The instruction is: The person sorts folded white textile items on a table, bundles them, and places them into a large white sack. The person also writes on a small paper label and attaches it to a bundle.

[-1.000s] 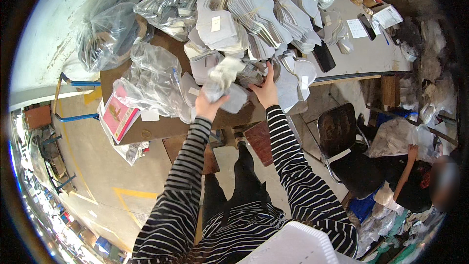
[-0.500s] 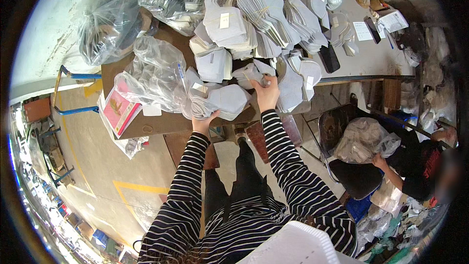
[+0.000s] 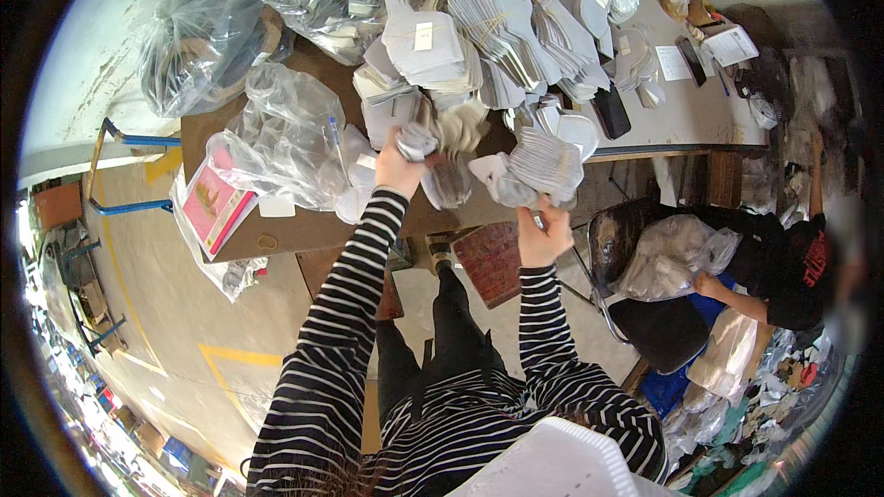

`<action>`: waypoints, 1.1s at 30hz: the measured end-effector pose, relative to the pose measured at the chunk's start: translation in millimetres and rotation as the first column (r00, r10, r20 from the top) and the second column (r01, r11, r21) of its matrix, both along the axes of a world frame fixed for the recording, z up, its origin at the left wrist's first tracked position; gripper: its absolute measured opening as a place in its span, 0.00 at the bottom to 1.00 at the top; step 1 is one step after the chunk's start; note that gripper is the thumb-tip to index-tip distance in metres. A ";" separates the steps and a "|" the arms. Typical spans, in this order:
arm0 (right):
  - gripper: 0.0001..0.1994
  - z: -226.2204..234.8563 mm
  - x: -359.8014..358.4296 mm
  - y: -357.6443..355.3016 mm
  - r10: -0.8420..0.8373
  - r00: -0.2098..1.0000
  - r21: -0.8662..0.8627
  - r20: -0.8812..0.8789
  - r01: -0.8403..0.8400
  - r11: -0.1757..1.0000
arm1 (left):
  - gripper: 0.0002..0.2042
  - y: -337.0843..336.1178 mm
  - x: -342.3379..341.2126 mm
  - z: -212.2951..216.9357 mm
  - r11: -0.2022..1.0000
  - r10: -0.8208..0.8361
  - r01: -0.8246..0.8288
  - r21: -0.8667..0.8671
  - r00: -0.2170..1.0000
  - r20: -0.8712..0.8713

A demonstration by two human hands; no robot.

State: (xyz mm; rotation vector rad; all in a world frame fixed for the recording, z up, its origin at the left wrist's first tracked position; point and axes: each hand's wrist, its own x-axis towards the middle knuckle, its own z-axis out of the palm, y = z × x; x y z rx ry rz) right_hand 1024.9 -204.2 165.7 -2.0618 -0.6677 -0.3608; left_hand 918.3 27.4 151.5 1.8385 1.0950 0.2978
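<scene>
My right hand [image 3: 545, 235] is closed on the near edge of a fanned bundle of grey insole-shaped pieces [image 3: 547, 164] at the table's front edge. Left of it, my left hand [image 3: 400, 170] grips a small bundle of grey cut pieces [image 3: 417, 142], partly blurred. Between the hands, another blurred grey bundle [image 3: 447, 180] sits near the edge. Behind them, rubber-banded stacks of pale insole-shaped pieces [image 3: 502, 14] crowd the table, some with small white labels. A labelled stack [image 3: 425, 51] lies just beyond my left hand.
Clear plastic bags [image 3: 285, 138] and a pink booklet [image 3: 214, 212] cover the brown table's [image 3: 308, 232] left side. A black phone [image 3: 610, 112] lies at right. A folding chair [image 3: 658, 336] stands at lower right, beside a person in black [image 3: 796, 271] holding a bag of pieces.
My left hand has moved up and right from the front stack. My right hand has come nearer and right, now holding the fanned bundle at the table edge.
</scene>
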 end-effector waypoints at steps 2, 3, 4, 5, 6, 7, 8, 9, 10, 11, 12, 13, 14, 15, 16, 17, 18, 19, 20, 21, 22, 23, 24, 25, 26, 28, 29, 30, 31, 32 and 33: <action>0.14 22.3 -3.6 -10.2 -0.094 0.995 -0.076 -0.034 0.091 0.993 | 0.49 -0.1 10.6 -0.6 0.984 0.089 -0.061 -0.169 0.983 0.163; 0.14 23.4 -5.5 -14.1 -0.072 0.997 -0.034 0.011 0.072 0.997 | 0.53 -1.6 12.0 -1.9 0.955 0.155 -0.061 -0.290 0.938 0.311; 0.14 23.7 -6.2 -17.5 -0.051 0.997 0.009 0.057 0.051 0.999 | 0.55 -0.9 9.2 -2.1 0.963 0.119 -0.025 -0.269 0.934 0.338; 0.15 25.8 -5.4 -23.9 -0.045 0.993 0.042 0.113 0.041 0.998 | 0.51 -10.3 11.0 1.1 0.988 0.076 -0.034 -0.152 0.957 0.282; 0.12 41.1 -10.7 -23.1 -0.011 0.998 0.004 0.059 0.011 1.000 | 0.47 -19.9 6.4 13.7 0.955 0.052 0.068 -0.290 0.920 0.388; 0.10 51.1 -12.6 -21.5 0.119 0.993 -0.026 0.002 -0.119 0.993 | 0.45 -30.5 0.9 31.4 0.894 0.043 0.187 -0.408 0.869 0.493; 0.09 62.3 -14.8 -18.1 0.250 0.966 -0.044 -0.068 -0.254 0.966 | 0.42 -42.0 -8.8 50.5 0.685 0.195 0.303 -0.663 0.800 0.567; 0.09 66.4 -16.7 -13.7 0.401 0.915 -0.057 -0.047 -0.404 0.913 | 0.42 -54.6 -19.2 62.4 0.392 0.362 0.436 -0.810 0.737 0.571; 0.10 71.8 -17.9 -9.8 0.544 0.838 -0.072 -0.039 -0.546 0.835 | 0.44 -58.6 -33.5 64.4 0.163 0.417 0.496 -0.853 0.749 0.515; 0.11 79.8 -21.2 -2.1 0.669 0.729 -0.109 -0.148 -0.684 0.721 | 0.43 -66.3 -35.5 90.8 0.165 0.459 0.577 -0.800 0.673 0.580; 0.15 67.0 -28.4 4.2 0.713 0.691 0.057 -0.121 -0.712 0.700 | 0.43 -70.9 -46.1 84.7 0.183 0.513 0.508 -0.842 0.681 0.522; 0.19 54.1 -34.1 9.4 0.752 0.654 0.219 -0.082 -0.724 0.654 | 0.44 -70.6 -62.7 69.9 0.195 0.566 0.434 -0.879 0.682 0.463; 0.25 60.0 -35.7 18.0 0.811 0.579 0.168 -0.086 -0.794 0.584 | 0.46 -64.4 -91.5 48.9 0.188 0.543 0.420 -0.888 0.709 0.450; 0.22 74.9 -37.8 25.9 0.818 0.544 0.100 -0.185 -0.818 0.566 | 0.49 -57.9 -117.0 27.1 0.170 0.518 0.417 -0.893 0.733 0.441; 0.21 75.7 -41.8 31.0 0.826 0.533 0.079 -0.183 -0.830 0.553 | 0.51 -54.3 -133.5 16.8 0.158 0.504 0.432 -0.888 0.738 0.449; 0.21 75.7 -48.4 37.5 0.837 0.515 0.070 -0.185 -0.843 0.534 | 0.53 -49.7 -152.3 12.0 0.150 0.493 0.436 -0.887 0.745 0.449; 0.18 83.7 -49.7 45.6 0.857 0.480 0.107 -0.187 -0.857 0.504 | 0.55 -43.3 -166.3 11.9 0.177 0.435 0.413 -0.894 0.781 0.447; 0.17 82.7 -54.3 47.0 0.880 0.422 0.138 -0.219 -0.879 0.456 | 0.53 -39.6 -176.9 9.7 0.181 0.418 0.398 -0.900 0.797 0.436; 0.16 81.3 -58.7 47.2 0.898 0.364 0.167 -0.246 -0.897 0.409 | 0.51 -36.3 -181.5 13.2 0.181 0.419 0.389 -0.903 0.800 0.429; 0.16 78.8 -63.4 47.9 0.913 0.303 0.197 -0.272 -0.912 0.361 | 0.49 -33.9 -184.0 15.0 0.179 0.432 0.381 -0.907 0.798 0.421; 0.12 71.9 -70.0 50.6 0.920 0.294 0.280 -0.258 -0.889 0.362 | 0.47 -32.3 -183.9 15.3 0.172 0.461 0.371 -0.912 0.788 0.408; 0.12 72.5 -77.9 56.5 0.933 0.292 0.272 -0.211 -0.899 0.343 | 0.46 -32.3 -184.7 20.0 0.170 0.513 0.352 -0.920 0.766 0.388; 0.12 73.9 -83.3 60.7 0.941 0.296 0.258 -0.166 -0.908 0.331 | 0.44 -33.7 -180.0 25.6 0.162 0.568 0.338 -0.927 0.736 0.368; 0.11 76.2 -86.7 63.1 0.947 0.297 0.244 -0.120 -0.916 0.318 | 0.43 -37.3 -172.7 30.4 0.153 0.630 0.310 -0.938 0.701 0.334; 0.10 83.3 -89.1 67.4 0.954 0.275 0.213 -0.121 -0.931 0.296 | 0.42 -41.3 -169.5 38.5 0.149 0.699 0.273 -0.950 0.651 0.297; 0.10 94.4 -83.3 71.1 0.959 0.242 0.121 -0.145 -0.958 0.260 | 0.40 -48.8 -163.3 43.8 0.127 0.772 0.281 -0.951 0.574 0.273; 0.11 100.8 -77.0 70.9 0.958 0.237 0.066 -0.159 -0.966 0.250 | 0.39 -52.0 -160.6 43.0 0.116 0.791 0.326 -0.938 0.541 0.286; 0.10 106.2 -73.3 71.5 0.955 0.275 0.112 -0.113 -0.951 0.288 | 0.37 -51.9 -173.7 29.9 0.073 0.774 0.450 -0.890 0.537 0.335; 0.10 110.0 -66.0 73.9 0.925 0.358 0.070 -0.124 -0.927 0.368 | 0.35 -50.8 -188.1 17.2 0.029 0.754 0.559 -0.828 0.531 0.386; 0.10 109.2 -53.9 75.1 0.883 0.449 0.012 -0.136 -0.891 0.454 | 0.34 -55.6 -192.1 9.8 0.024 0.757 0.563 -0.826 0.529 0.383; 0.08 106.8 -41.7 83.5 0.791 0.597 0.084 -0.135 -0.788 0.610 | 0.33 -59.7 -196.6 10.8 0.028 0.763 0.559 -0.829 0.524 0.379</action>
